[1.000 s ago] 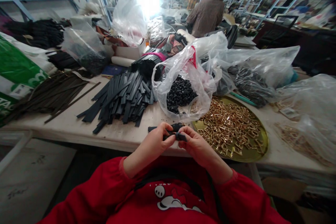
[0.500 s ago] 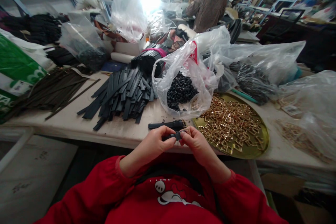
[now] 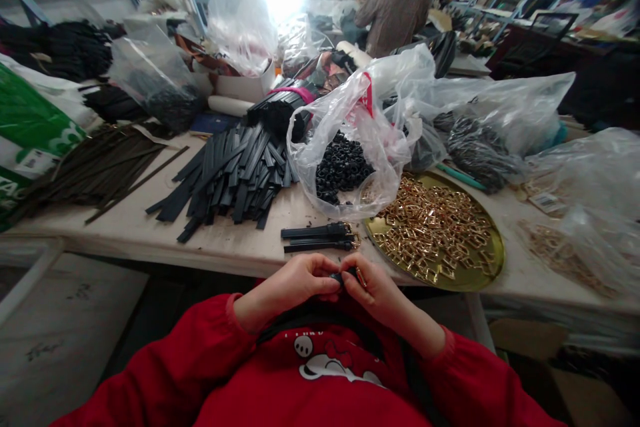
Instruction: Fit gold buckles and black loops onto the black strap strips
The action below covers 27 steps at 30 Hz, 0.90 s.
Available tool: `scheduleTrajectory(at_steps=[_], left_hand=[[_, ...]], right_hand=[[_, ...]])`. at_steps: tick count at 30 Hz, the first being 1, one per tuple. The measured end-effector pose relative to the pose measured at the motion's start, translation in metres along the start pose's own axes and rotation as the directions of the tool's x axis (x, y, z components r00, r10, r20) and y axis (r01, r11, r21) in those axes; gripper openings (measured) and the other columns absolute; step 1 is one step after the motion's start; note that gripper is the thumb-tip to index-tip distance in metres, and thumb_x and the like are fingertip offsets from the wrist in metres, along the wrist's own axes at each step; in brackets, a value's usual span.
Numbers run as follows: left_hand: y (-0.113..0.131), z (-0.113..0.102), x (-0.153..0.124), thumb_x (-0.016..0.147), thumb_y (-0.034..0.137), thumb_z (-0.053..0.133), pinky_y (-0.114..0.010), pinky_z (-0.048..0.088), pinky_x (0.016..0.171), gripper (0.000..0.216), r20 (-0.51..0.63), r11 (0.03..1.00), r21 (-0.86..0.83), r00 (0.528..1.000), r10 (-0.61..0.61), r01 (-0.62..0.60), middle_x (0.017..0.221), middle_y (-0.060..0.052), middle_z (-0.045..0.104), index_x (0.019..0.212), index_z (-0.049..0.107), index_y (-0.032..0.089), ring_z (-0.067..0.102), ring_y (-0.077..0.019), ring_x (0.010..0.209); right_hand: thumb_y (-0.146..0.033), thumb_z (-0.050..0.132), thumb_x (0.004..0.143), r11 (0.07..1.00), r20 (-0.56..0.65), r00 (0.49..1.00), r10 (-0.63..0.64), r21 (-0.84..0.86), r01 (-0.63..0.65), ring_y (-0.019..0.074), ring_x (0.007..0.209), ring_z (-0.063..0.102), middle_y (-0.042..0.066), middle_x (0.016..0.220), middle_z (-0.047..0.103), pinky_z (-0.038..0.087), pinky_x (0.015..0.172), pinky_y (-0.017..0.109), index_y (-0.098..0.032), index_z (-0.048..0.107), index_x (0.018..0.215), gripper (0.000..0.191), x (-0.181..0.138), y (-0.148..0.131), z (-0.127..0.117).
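Note:
Close to my body, at the table's front edge, my left hand (image 3: 303, 283) pinches a short black strap (image 3: 337, 277). The fingers of my right hand (image 3: 375, 288) are closed on the strap's other end, where a gold buckle (image 3: 359, 275) shows beside them. Much of this strap is hidden by my fingers. Just beyond my hands lie a few black straps with gold buckles (image 3: 315, 238), side by side. To the right, a round gold tray (image 3: 499, 260) holds many loose gold buckles (image 3: 435, 227).
A plastic bag (image 3: 303, 173) gapes open around small black loops (image 3: 343, 163). Left of it spreads a pile of black straps (image 3: 230, 177), then dark brown strips (image 3: 105, 167). More plastic bags (image 3: 505, 107) crowd the back and right. Another person (image 3: 397, 10) is farther off.
Both hands have come down toward my body with the strap held between them. The buckled straps on the table, partly covered by my hands before, now show more fully.

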<state>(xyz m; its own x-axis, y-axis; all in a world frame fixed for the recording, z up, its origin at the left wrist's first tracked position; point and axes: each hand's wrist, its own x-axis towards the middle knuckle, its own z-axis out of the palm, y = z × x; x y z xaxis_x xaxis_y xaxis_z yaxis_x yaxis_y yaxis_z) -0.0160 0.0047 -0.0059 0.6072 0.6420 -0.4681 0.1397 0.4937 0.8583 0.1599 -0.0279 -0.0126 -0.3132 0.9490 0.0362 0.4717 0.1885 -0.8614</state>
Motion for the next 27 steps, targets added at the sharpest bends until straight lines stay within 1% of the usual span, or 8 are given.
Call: scheduleTrajectory(at_steps=[4,6,10,13,15,19,23,27], left_hand=[[-0.004,0.002,-0.004,0.069,0.023,0.06,-0.02,0.043,0.056,0.019,0.038,0.997,0.076,0.999,-0.014,0.011,0.068,0.001,0.063,0.084,0.061,0.013,0.056,-0.0085,0.056],[-0.006,0.004,-0.005,0.07,0.025,0.059,-0.02,0.043,0.055,0.02,0.054,0.996,0.09,0.998,-0.019,0.014,0.069,0.001,0.063,0.086,0.061,0.013,0.057,-0.0086,0.056],[-0.006,0.005,-0.005,0.073,0.029,0.056,-0.02,0.044,0.055,0.025,0.012,0.988,0.15,1.0,0.027,-0.029,0.071,0.001,0.063,0.093,0.058,0.015,0.058,-0.0099,0.059],[0.0,0.002,-0.007,0.077,0.035,0.048,-0.019,0.041,0.048,0.023,0.02,0.937,0.349,1.0,0.017,-0.023,0.063,0.0,0.06,0.079,0.059,0.014,0.056,-0.0104,0.053],[0.006,0.0,-0.007,0.079,0.036,0.044,-0.018,0.038,0.045,0.027,0.032,0.881,0.473,0.999,0.01,-0.024,0.059,0.001,0.059,0.07,0.058,0.015,0.054,-0.0097,0.048],[0.02,-0.004,-0.003,0.08,0.038,0.042,-0.018,0.036,0.045,0.03,0.016,0.797,0.597,0.995,0.102,-0.091,0.056,0.002,0.056,0.069,0.058,0.015,0.051,-0.0095,0.046],[0.032,-0.018,-0.001,0.081,0.037,0.042,-0.019,0.035,0.045,0.029,0.039,0.762,0.632,0.988,0.152,-0.142,0.056,0.002,0.057,0.07,0.059,0.016,0.05,-0.0098,0.046],[0.04,-0.027,-0.005,0.083,0.033,0.038,-0.018,0.036,0.045,0.029,0.098,0.779,0.612,0.99,0.097,-0.137,0.055,0.002,0.056,0.07,0.058,0.016,0.049,-0.0087,0.044]], right_hand=[[-0.024,0.045,0.081,0.995,0.124,0.992,-0.018,-0.093,0.029,0.0126,0.058,0.046,-0.001,0.065,0.054,0.032,0.054,0.025,-0.021,0.051,0.08,0.007,-0.005,-0.007,-0.005],[-0.026,0.043,0.083,0.999,0.153,0.988,-0.009,-0.037,0.015,0.013,0.06,0.047,-0.001,0.067,0.054,0.034,0.056,0.025,-0.021,0.05,0.079,0.009,-0.007,-0.007,-0.003],[-0.031,0.036,0.088,0.986,0.0,0.997,0.075,0.148,-0.075,0.0146,0.068,0.05,0.001,0.073,0.053,0.039,0.063,0.027,-0.021,0.047,0.082,0.016,-0.01,-0.001,0.009],[-0.033,0.036,0.089,0.984,-0.116,0.987,0.114,0.149,-0.096,0.0162,0.07,0.051,0.002,0.076,0.054,0.04,0.064,0.029,-0.022,0.048,0.093,0.017,-0.01,0.005,0.018],[-0.034,0.037,0.088,0.986,-0.121,0.987,0.103,0.142,-0.085,0.0166,0.068,0.051,0.002,0.076,0.055,0.039,0.062,0.029,-0.022,0.047,0.097,0.018,-0.007,0.007,0.021],[-0.036,0.038,0.088,0.981,-0.109,0.992,0.069,0.186,-0.047,0.0166,0.066,0.053,0.002,0.076,0.056,0.04,0.06,0.028,-0.023,0.047,0.099,0.02,0.006,0.004,0.022],[-0.037,0.039,0.087,0.988,-0.177,0.982,0.06,0.152,-0.032,0.0164,0.064,0.053,0.002,0.078,0.057,0.04,0.06,0.028,-0.023,0.049,0.098,0.02,0.019,0.003,0.019],[-0.036,0.038,0.088,0.986,-0.198,0.979,0.041,0.169,-0.007,0.0174,0.074,0.055,0.004,0.087,0.057,0.043,0.067,0.029,-0.023,0.049,0.099,0.02,0.022,0.003,0.019]])
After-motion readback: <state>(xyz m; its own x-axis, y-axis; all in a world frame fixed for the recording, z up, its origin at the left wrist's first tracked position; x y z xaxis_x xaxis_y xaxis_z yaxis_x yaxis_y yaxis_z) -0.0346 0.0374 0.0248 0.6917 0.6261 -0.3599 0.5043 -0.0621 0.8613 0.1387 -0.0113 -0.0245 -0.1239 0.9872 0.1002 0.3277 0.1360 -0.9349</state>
